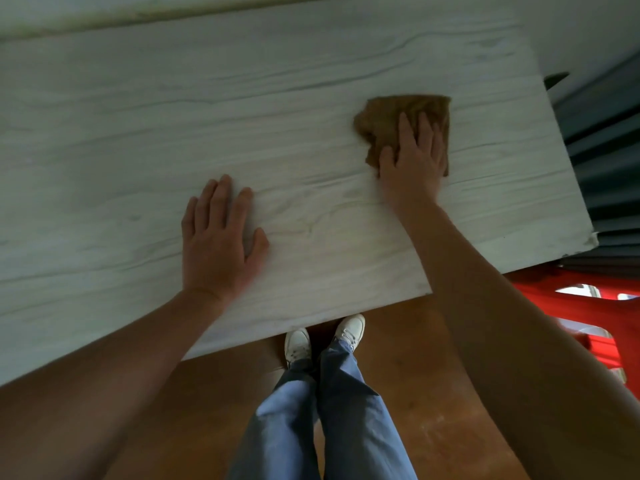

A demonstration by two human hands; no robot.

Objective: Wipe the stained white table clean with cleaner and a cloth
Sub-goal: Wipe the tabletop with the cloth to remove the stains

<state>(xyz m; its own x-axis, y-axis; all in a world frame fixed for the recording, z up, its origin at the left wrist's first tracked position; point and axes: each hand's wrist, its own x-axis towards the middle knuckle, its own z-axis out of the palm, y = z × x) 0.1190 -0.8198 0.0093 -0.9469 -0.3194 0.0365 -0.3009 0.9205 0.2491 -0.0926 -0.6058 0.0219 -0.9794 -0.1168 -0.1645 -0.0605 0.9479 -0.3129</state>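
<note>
**Cloth at work near the table's right end**

The left hand (221, 237) lies flat on the table (138, 133) near its front edge, fingers straight and slightly spread, holding nothing; it looks like a brace. Further right, the brown cloth (384, 112) sits bunched on the tabletop close to the table's right end. The right hand (412, 161) presses it down with fingers stretched out over it, pushing rather than gripping. No cleaner bottle shows on the table.

What could go wrong: the cloth is crumpled, so a flat palm may slide off it or roll it up, leaving streaks. The tabletop's pale grain lines look much like smears, so a real stain could be passed over. This near the right end, a long stroke could carry the cloth off the table towards what looks like a red plastic chair (588, 313) beside it. A cloth short of cleaner would only spread the dirt.

No brand, label or writing can be read anywhere.
</note>
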